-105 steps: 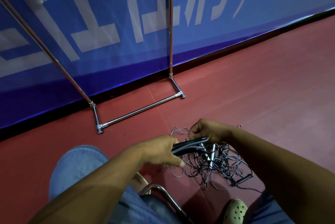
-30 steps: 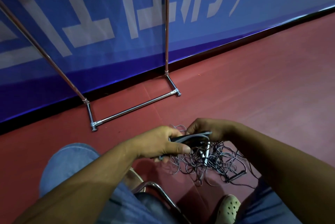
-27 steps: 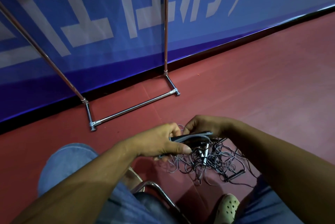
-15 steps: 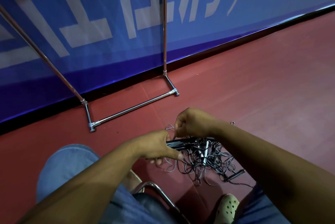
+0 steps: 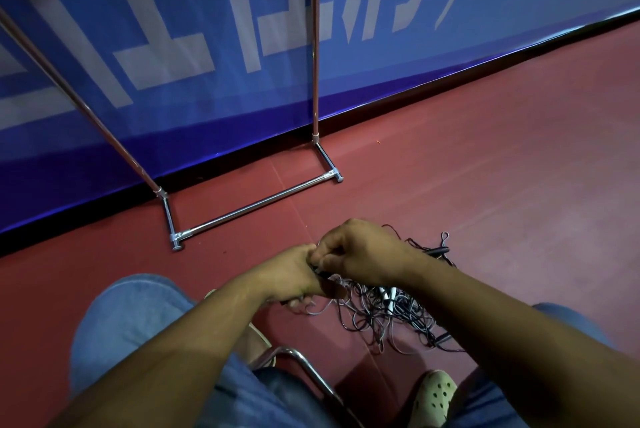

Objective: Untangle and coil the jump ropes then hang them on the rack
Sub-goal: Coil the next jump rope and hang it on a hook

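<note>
Pinching the ropes (image 5: 384, 311) above their tangle, the right hand (image 5: 360, 254) touches the left hand (image 5: 287, 275), curled round the same strands; the heap lies on the floor (image 5: 519, 185) down-right of both (right hand nearer), rack (image 5: 249, 207) well beyond.

black-and-grey jump ropes (image 5: 388, 309), dark red floor (image 5: 485, 157)
</note>
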Demonstrator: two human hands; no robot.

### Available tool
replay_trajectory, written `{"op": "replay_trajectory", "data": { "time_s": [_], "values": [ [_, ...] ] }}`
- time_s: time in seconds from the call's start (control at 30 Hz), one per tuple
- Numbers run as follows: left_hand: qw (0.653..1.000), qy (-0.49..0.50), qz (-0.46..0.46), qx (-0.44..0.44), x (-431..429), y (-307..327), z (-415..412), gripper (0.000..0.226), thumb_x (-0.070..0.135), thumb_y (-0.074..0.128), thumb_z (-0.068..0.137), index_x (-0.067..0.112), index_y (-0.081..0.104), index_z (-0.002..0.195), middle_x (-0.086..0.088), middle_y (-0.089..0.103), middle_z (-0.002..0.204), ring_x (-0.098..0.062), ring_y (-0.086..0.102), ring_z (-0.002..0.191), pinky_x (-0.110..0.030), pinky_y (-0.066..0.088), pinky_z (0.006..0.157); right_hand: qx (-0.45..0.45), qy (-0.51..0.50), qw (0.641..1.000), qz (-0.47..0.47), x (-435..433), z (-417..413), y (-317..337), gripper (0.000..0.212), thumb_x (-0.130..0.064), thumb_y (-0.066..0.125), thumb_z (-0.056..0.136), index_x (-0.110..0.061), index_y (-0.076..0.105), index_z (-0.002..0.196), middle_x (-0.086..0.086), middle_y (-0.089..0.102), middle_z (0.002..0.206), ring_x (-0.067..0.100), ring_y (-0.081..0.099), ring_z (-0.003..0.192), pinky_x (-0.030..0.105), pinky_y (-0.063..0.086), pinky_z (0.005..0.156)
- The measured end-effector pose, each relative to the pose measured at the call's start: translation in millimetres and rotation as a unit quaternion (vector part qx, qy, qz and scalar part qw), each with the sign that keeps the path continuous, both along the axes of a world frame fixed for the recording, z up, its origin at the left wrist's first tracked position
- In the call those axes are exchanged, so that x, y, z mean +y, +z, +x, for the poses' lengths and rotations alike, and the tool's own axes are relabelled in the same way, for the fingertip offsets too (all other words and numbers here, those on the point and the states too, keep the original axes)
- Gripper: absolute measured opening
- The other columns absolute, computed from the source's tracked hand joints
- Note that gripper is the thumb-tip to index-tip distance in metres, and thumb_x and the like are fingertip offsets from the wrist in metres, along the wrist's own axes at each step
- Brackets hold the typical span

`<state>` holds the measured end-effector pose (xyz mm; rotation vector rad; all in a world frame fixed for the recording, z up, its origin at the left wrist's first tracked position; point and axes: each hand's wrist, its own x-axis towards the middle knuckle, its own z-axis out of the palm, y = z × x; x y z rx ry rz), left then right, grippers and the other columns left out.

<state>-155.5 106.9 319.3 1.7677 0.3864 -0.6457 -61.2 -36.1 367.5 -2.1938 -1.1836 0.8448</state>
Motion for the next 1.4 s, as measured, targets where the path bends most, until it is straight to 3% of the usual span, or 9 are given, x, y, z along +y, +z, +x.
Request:
{"op": "replay_trajectory", "data": {
  "time_s": [0.1,0.23,0.43,0.53,0.6,0.83,0.9,1.13,1.4],
  "values": [
    [1.000,0.013,-0.022,0.004,9,2,-1,0.025,0.013,0.083,0.084,0.000,0.062,0.089,-0.005,0.049,0.051,-0.012,0.040,0.036,-0.020,0.031,0.038,-0.083,0.017,0.996,0.011,-4,-4,4,0.022,-0.024,0.064,0.094,-0.030,0.079,0.109,-0.013,0.076,0.105,0.001,0.064,0.092,0.009,0.044,0.069],
    [0.992,0.107,-0.060,0.016,18,5,-2,0.027,0.001,0.078,0.085,0.008,0.052,0.090,-0.003,0.050,0.051,-0.010,0.039,0.039,-0.020,0.029,0.037,-0.135,0.023,0.990,0.009,-10,-10,-5,0.018,-0.033,0.060,0.093,-0.029,0.074,0.105,-0.007,0.074,0.092,0.011,0.063,0.079,0.034,0.053,0.071],
    [0.971,0.113,-0.213,0.003,26,11,-8,0.041,-0.001,0.081,0.083,0.010,0.056,0.113,0.001,0.062,0.073,-0.010,0.048,0.055,-0.019,0.035,0.039,0.093,-0.113,0.985,0.093,-22,-10,-18,0.013,-0.018,0.071,0.093,-0.028,0.079,0.090,-0.021,0.073,0.080,-0.001,0.067,0.073,0.025,0.053,0.068],
    [0.953,0.172,-0.249,-0.004,20,15,-8,0.051,0.036,0.083,0.081,0.010,0.057,0.118,-0.003,0.062,0.074,-0.012,0.048,0.054,-0.018,0.034,0.036,0.099,-0.127,0.980,0.120,-23,-17,-27,0.006,-0.021,0.074,0.092,-0.026,0.078,0.091,-0.011,0.075,0.084,0.008,0.071,0.078,0.033,0.058,0.073],
    [0.939,0.250,-0.238,-0.007,10,19,-6,0.056,0.056,0.071,0.087,0.008,0.061,0.116,-0.008,0.060,0.070,-0.015,0.047,0.049,-0.017,0.032,0.033,0.097,-0.153,0.973,0.141,-21,-25,-31,0.008,-0.017,0.075,0.091,-0.023,0.076,0.087,-0.011,0.073,0.079,0.002,0.065,0.070,0.024,0.052,0.066],
    [0.918,0.322,-0.231,-0.032,5,18,-4,0.040,0.044,0.054,0.103,0.009,0.057,0.122,-0.008,0.058,0.064,-0.014,0.049,0.041,-0.017,0.031,0.031,0.244,-0.243,0.925,0.159,-13,-32,-29,0.020,-0.018,0.073,0.093,-0.004,0.068,0.080,0.005,0.066,0.068,0.003,0.049,0.050,0.017,0.039,0.050],
    [0.918,0.313,-0.241,-0.029,8,22,-6,0.036,0.044,0.054,0.103,0.012,0.058,0.120,-0.007,0.058,0.066,-0.014,0.049,0.043,-0.017,0.032,0.031,0.313,-0.265,0.895,0.173,-11,-32,-29,0.018,-0.016,0.073,0.092,0.000,0.065,0.095,0.010,0.060,0.075,0.005,0.046,0.050,0.018,0.037,0.048],
    [0.910,0.328,-0.245,-0.059,9,23,-6,0.044,0.047,0.055,0.102,0.012,0.056,0.128,-0.008,0.058,0.068,-0.012,0.049,0.043,-0.016,0.032,0.032,0.414,-0.207,0.854,0.239,-3,-30,-22,0.038,-0.005,0.065,0.094,-0.023,0.066,0.128,0.012,0.064,0.082,0.014,0.024,0.050,0.025,0.018,0.045],
    [0.917,0.334,-0.206,-0.065,8,26,0,0.037,0.050,0.057,0.100,0.016,0.058,0.112,-0.007,0.059,0.069,-0.014,0.051,0.045,-0.016,0.033,0.034,0.446,-0.248,0.811,0.286,1,-35,-27,0.037,-0.009,0.067,0.090,-0.021,0.071,0.124,0.012,0.068,0.080,0.008,0.029,0.043,0.018,0.025,0.041]
  ]
}}
